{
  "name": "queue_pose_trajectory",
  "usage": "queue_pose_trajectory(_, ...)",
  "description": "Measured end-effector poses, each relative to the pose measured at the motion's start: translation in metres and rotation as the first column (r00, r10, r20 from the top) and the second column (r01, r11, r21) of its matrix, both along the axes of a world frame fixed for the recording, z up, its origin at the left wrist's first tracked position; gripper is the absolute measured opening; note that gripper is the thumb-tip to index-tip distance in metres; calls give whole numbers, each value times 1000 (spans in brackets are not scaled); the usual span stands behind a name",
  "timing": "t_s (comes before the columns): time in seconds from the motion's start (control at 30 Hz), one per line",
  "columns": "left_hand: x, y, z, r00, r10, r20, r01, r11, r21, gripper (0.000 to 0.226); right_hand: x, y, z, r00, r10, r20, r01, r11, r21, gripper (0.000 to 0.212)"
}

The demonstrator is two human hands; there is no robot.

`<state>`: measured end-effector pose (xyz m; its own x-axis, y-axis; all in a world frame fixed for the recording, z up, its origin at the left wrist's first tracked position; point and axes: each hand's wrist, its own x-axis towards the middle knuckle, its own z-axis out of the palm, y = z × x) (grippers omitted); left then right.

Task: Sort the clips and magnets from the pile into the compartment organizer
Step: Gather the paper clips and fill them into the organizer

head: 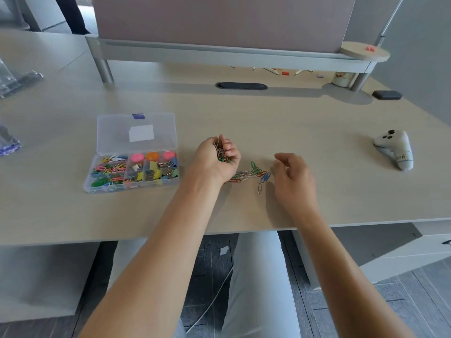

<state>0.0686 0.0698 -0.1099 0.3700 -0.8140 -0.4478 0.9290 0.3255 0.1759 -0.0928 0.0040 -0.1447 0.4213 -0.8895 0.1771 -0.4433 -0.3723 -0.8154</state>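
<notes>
My left hand is cupped palm-up around a bunch of paper clips, just right of the clear compartment organizer. The organizer's lid lies open behind it; its compartments hold coloured paper clips, binder clips and round pink and orange magnets. A small pile of coloured paper clips lies on the desk between my hands. My right hand hovers beside the pile with fingers curled and apart, holding nothing I can see.
A white game controller lies at the right of the desk. A monitor shelf spans the back, with a cable slot and a black eraser-like block near it. Plastic bags sit at far left.
</notes>
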Motion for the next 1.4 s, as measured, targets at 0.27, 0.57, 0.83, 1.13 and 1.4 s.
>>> queue_pose_trajectory(0.27,11,36,12,986,164,33,-162,985,-58,36,28,22,-4,859,115,-499,-215,966,-146,84)
queue_pose_trajectory(0.57,10,78,20,934,306,186,-291,951,-103,33,71,42,-8,833,219,-508,-373,900,-225,52)
queue_pose_trajectory(0.83,2,90,6,935,287,208,-280,958,-64,31,33,51,3,838,-133,-530,-75,933,-353,76)
queue_pose_trajectory(1.13,-8,92,5,947,251,202,-244,968,-60,35,53,46,9,805,-139,-577,-151,893,-425,47)
queue_pose_trajectory(1.4,-13,102,8,949,243,202,-241,970,-35,36,54,25,6,709,-64,-703,-420,763,-492,15)
